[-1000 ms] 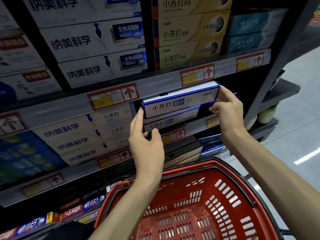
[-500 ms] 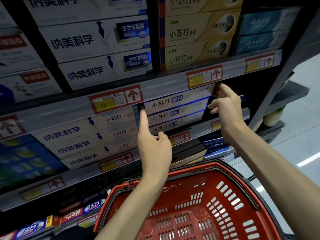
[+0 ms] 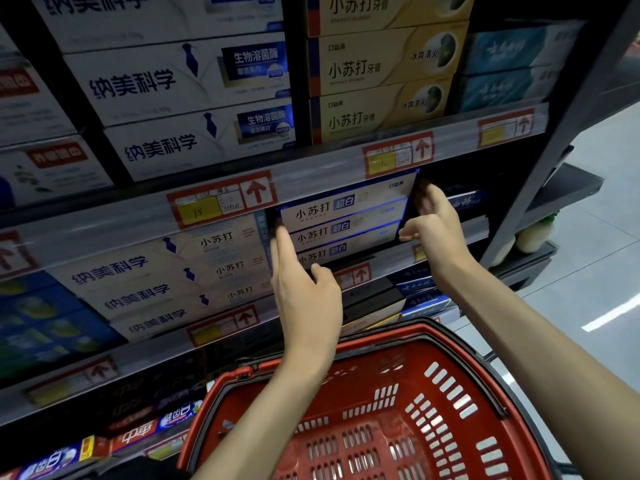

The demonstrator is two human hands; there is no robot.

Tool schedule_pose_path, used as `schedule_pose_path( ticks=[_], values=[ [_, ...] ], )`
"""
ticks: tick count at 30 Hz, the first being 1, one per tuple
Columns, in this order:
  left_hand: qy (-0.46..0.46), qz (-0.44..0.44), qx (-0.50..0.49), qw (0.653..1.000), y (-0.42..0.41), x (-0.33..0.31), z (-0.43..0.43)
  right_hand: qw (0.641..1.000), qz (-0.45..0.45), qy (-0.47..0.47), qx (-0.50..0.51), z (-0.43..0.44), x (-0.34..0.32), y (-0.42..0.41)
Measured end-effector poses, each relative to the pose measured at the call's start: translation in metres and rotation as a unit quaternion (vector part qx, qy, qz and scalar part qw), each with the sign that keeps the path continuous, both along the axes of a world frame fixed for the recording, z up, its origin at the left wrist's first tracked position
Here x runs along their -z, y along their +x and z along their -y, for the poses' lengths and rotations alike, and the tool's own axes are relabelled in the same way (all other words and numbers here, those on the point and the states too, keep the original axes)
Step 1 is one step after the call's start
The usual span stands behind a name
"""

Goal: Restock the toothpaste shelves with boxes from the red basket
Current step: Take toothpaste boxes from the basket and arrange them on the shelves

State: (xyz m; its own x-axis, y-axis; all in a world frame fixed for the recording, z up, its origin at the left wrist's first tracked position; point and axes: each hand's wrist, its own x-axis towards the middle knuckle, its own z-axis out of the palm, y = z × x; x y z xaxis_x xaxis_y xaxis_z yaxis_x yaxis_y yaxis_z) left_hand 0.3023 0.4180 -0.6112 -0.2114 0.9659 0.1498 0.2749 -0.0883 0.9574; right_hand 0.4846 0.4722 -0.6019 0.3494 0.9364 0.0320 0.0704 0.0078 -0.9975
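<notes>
A white and blue toothpaste box (image 3: 346,202) lies on top of a stack of two like boxes (image 3: 343,237) on the middle shelf (image 3: 138,233). My left hand (image 3: 301,289) has a straight forefinger touching the stack's left end, thumb apart. At the stack's right end my right hand (image 3: 433,226) has its fingers reaching into the shelf by the top box, thumb out; it holds nothing. The red basket (image 3: 398,410) sits below my forearms and shows no boxes inside.
White boxes (image 3: 162,282) fill the shelf left of the stack; yellow boxes (image 3: 381,67) and more white ones (image 3: 180,81) stand above. Dark blue boxes (image 3: 419,292) lie lower right. A black shelf upright (image 3: 540,181) and grey floor (image 3: 588,271) are to the right.
The top box, held by both hands in front of the shelf, has been pushed in onto the stack and let go. Both hands now only touch the stack's ends.
</notes>
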Motion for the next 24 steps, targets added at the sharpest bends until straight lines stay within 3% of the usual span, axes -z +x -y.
schedule_pose_path(
  ticks=[24],
  values=[
    [-0.029, 0.007, -0.008, 1.000, 0.004, 0.004, 0.009, 1.000, 0.017, -0.009, 0.004, 0.011, 0.003, -0.015]
  ],
)
